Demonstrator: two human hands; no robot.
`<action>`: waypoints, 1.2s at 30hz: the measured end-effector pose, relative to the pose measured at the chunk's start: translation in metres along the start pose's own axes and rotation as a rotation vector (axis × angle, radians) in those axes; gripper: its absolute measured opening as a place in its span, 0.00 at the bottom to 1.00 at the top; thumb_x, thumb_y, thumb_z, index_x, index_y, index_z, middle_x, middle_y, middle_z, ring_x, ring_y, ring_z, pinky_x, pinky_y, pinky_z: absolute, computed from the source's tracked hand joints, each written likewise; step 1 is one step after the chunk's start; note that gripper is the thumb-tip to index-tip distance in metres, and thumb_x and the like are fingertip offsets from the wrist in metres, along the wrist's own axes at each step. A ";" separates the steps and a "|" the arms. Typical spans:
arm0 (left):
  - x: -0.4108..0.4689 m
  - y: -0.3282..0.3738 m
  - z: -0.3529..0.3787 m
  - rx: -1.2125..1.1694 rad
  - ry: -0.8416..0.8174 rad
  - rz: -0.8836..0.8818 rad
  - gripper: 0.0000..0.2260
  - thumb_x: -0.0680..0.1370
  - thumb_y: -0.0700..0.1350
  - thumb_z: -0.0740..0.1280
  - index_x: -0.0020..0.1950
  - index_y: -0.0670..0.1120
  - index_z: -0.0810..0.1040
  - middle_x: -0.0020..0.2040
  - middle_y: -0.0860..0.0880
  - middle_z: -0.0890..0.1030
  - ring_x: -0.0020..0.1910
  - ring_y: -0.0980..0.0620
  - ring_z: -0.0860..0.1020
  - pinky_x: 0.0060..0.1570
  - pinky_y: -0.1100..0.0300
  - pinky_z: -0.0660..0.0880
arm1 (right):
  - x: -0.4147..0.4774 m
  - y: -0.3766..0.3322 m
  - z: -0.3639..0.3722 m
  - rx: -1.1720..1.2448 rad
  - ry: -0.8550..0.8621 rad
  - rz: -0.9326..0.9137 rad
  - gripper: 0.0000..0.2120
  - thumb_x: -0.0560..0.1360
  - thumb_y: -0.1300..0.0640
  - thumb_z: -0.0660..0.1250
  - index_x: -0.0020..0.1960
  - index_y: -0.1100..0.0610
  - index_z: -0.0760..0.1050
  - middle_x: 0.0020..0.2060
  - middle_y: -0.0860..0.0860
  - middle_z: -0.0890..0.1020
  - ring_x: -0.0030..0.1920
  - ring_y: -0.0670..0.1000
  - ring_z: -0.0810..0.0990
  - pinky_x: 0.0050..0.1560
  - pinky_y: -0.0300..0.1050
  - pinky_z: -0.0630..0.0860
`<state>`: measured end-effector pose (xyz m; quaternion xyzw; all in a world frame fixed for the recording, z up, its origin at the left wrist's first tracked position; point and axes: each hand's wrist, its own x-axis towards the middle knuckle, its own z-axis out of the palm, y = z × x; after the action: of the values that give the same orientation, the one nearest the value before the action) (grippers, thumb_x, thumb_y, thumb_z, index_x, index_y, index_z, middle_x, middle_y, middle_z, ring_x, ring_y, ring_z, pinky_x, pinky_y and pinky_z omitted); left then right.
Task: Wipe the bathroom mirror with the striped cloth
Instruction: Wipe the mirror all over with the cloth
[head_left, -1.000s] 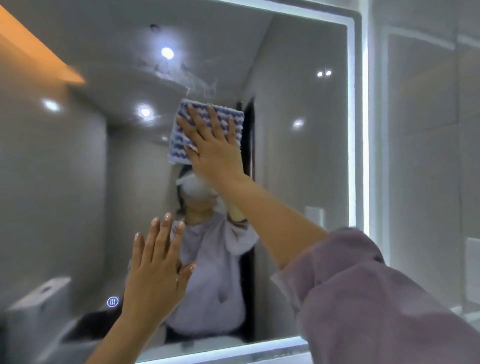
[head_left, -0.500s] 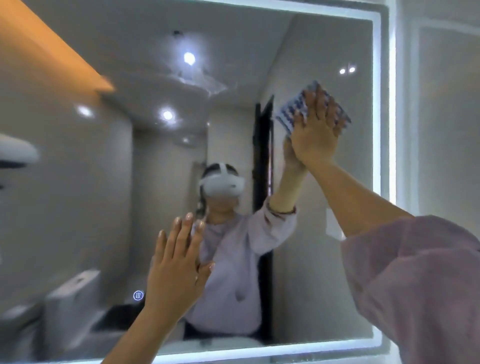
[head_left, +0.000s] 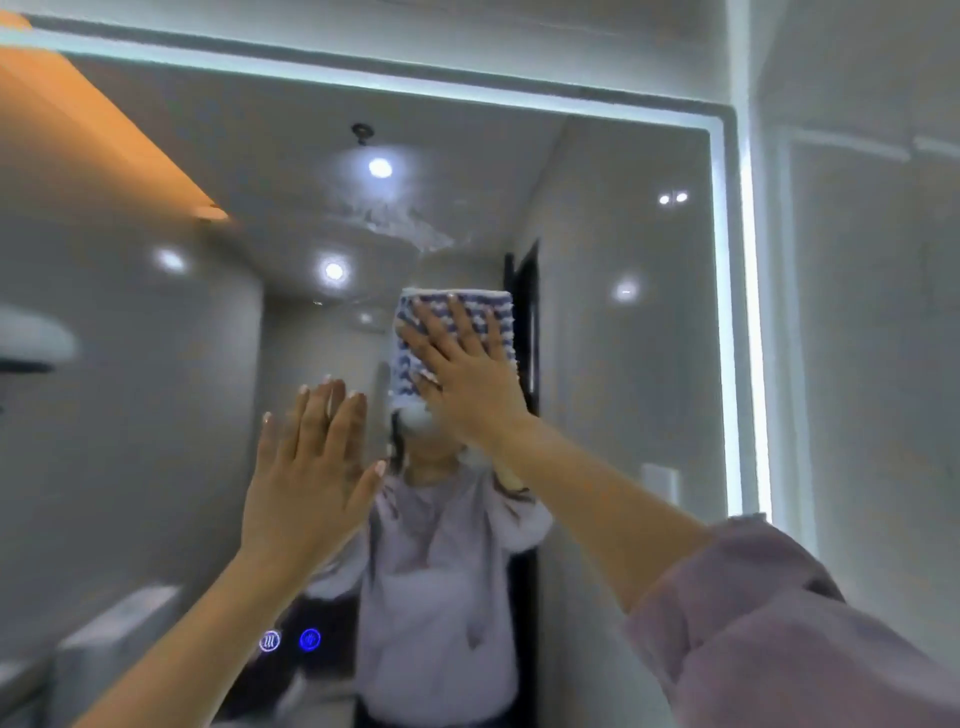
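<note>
The bathroom mirror fills the view, framed by a lit white strip along its top and right edges. A blue-and-white striped cloth lies flat against the glass near the middle. My right hand presses on it with straight, spread fingers, arm reaching up from the lower right. My left hand is held flat and upright at the glass to the lower left of the cloth, holding nothing. White smear marks show on the glass above the cloth.
Two small glowing touch buttons sit low on the mirror. A grey wall runs beside the mirror on the right. The mirror reflects a person in a lilac top, ceiling spotlights and a dark doorway.
My right hand has slid the cloth from the mirror's upper right back left and down to the middle. The view has tilted upward. My left hand stays flat at the glass.
</note>
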<state>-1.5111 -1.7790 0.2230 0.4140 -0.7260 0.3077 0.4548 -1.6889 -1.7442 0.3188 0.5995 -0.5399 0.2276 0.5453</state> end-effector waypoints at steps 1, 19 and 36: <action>0.001 -0.003 0.000 0.021 -0.007 0.001 0.31 0.74 0.59 0.54 0.73 0.43 0.63 0.73 0.38 0.64 0.70 0.36 0.65 0.65 0.36 0.62 | 0.010 -0.011 0.001 -0.022 -0.022 -0.055 0.25 0.81 0.46 0.47 0.77 0.45 0.50 0.77 0.45 0.50 0.77 0.55 0.42 0.74 0.56 0.36; -0.013 -0.011 -0.005 0.008 -0.005 0.024 0.29 0.79 0.58 0.44 0.72 0.41 0.62 0.71 0.40 0.69 0.68 0.39 0.69 0.63 0.37 0.66 | 0.039 0.097 -0.015 0.047 0.188 0.367 0.25 0.81 0.49 0.53 0.77 0.45 0.52 0.77 0.46 0.53 0.77 0.51 0.49 0.76 0.52 0.43; -0.033 -0.024 -0.022 -0.031 0.186 0.068 0.31 0.76 0.54 0.54 0.75 0.41 0.51 0.68 0.34 0.70 0.67 0.36 0.70 0.66 0.41 0.65 | 0.079 -0.030 -0.010 0.013 -0.043 -0.035 0.27 0.82 0.45 0.48 0.78 0.48 0.44 0.78 0.46 0.45 0.76 0.55 0.37 0.70 0.52 0.27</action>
<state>-1.4732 -1.7616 0.2036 0.3519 -0.6989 0.3487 0.5157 -1.6343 -1.7722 0.3774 0.6171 -0.5394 0.2088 0.5335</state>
